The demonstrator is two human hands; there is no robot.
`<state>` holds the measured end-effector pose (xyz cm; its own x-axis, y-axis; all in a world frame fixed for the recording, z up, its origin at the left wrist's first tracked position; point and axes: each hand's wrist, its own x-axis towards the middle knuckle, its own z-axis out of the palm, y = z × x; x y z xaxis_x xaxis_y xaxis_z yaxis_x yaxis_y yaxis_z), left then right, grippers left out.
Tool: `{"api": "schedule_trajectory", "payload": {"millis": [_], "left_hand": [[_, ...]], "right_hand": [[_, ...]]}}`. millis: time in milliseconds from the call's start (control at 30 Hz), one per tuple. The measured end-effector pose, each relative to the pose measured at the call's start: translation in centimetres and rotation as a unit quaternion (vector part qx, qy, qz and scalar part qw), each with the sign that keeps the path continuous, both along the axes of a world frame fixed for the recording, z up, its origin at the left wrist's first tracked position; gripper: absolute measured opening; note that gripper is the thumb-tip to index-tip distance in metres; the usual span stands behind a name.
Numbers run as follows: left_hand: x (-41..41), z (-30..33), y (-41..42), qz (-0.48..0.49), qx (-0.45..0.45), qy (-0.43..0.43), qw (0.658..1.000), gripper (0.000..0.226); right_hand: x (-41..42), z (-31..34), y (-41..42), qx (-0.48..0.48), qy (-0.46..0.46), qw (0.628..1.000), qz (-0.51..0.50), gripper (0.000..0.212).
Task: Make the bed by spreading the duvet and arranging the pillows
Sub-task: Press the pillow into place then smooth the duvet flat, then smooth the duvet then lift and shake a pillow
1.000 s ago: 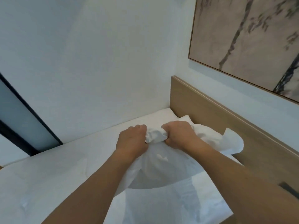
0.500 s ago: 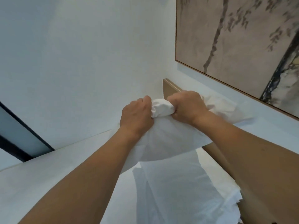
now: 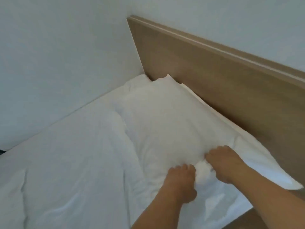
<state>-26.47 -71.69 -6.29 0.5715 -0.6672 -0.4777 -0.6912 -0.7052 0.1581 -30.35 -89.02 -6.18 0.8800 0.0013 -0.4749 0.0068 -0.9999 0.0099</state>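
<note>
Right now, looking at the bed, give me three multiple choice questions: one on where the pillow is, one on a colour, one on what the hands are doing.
1. Where does the pillow lie?
A. Flat on the bed along the headboard
B. On the floor
C. Held up in the air

2. What colour is the headboard?
A. Black
B. Light wood brown
C. Red

3. What are the left hand and right hand doing?
A. Both lie flat and open
B. Only one touches the pillow
C. Both grip a bunch of the pillow's near edge

Answers:
1 A, the pillow lies on the bed with its long side against the board.
2 B, the panel is pale tan wood.
3 C, both fists are curled round bunched white fabric between them.
</note>
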Motion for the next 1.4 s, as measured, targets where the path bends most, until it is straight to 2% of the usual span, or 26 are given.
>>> {"api": "schedule_trajectory", "payload": {"millis": [67, 133, 167, 300, 433, 533, 600, 667, 733, 767, 833, 900, 1000, 1133, 1400], "left_hand": [[-1.7, -5.3, -0.6, -0.011, 0.006, 0.03, 0.999, 0.055], [-2.6, -8.5, -0.8, -0.01, -0.006, 0.038, 0.999, 0.059], [-2.7, -9.5, -0.9, -0.007, -0.012, 0.035, 0.999, 0.06], [-2.1, -11.1, -1.5, -0.001, -0.02, 0.019, 1.0, 0.064], [-1.9, -10.5, -1.3, -0.012, -0.005, 0.027, 1.0, 0.065], [-1.7, -9.1, -0.8, -0.019, -0.003, 0.052, 0.998, 0.061], [-1.4, -7.6, -0.1, -0.016, -0.028, 0.078, 0.996, 0.055], [-1.3, -5.6, 1.3, -0.027, -0.082, 0.034, 0.996, 0.048], [-1.0, -3.6, 3.6, -0.024, -0.138, -0.096, 0.985, 0.042], [-0.7, -2.5, 5.0, 0.004, -0.165, -0.149, 0.975, 0.04], [0.4, -0.2, 8.0, 0.061, -0.193, -0.215, 0.955, 0.04], [1.7, 1.9, 11.5, 0.087, -0.175, -0.25, 0.948, 0.045], [3.4, 4.7, 17.3, 0.116, -0.136, -0.279, 0.944, 0.052], [4.2, 6.0, 25.8, 0.159, -0.103, -0.301, 0.935, 0.057], [2.7, 6.0, 44.5, 0.201, -0.062, -0.297, 0.931, 0.063]], "right_hand": [[-2.7, -6.7, 0.0, -0.013, 0.007, 1.0, -0.001, 0.067], [-3.7, -10.0, -0.5, -0.041, -0.029, 0.999, -0.018, 0.077], [-3.6, -10.3, -0.6, -0.064, -0.006, 0.998, -0.015, 0.08], [-2.6, -10.9, -0.9, -0.058, 0.008, 0.997, -0.043, 0.072], [-1.9, -9.8, -0.4, -0.072, 0.041, 0.995, -0.047, 0.075], [-1.6, -7.9, 0.4, -0.083, 0.107, 0.989, -0.053, 0.082], [-0.7, -5.7, 1.0, -0.058, 0.173, 0.98, -0.083, 0.083], [0.7, -2.8, 1.4, 0.01, 0.212, 0.97, -0.122, 0.061], [1.7, 0.1, 2.2, 0.084, 0.132, 0.975, -0.158, 0.026], [2.0, 1.3, 2.7, 0.111, 0.048, 0.978, -0.172, 0.02], [2.3, 3.4, 4.5, 0.143, -0.105, 0.968, -0.18, 0.029], [2.9, 5.3, 7.5, 0.175, -0.176, 0.956, -0.155, 0.046], [4.2, 7.6, 13.5, 0.203, -0.199, 0.954, -0.091, 0.059], [5.8, 8.9, 23.0, 0.223, -0.21, 0.951, -0.026, 0.064], [5.1, 9.1, 41.6, 0.203, -0.192, 0.96, 0.012, 0.065]]}}
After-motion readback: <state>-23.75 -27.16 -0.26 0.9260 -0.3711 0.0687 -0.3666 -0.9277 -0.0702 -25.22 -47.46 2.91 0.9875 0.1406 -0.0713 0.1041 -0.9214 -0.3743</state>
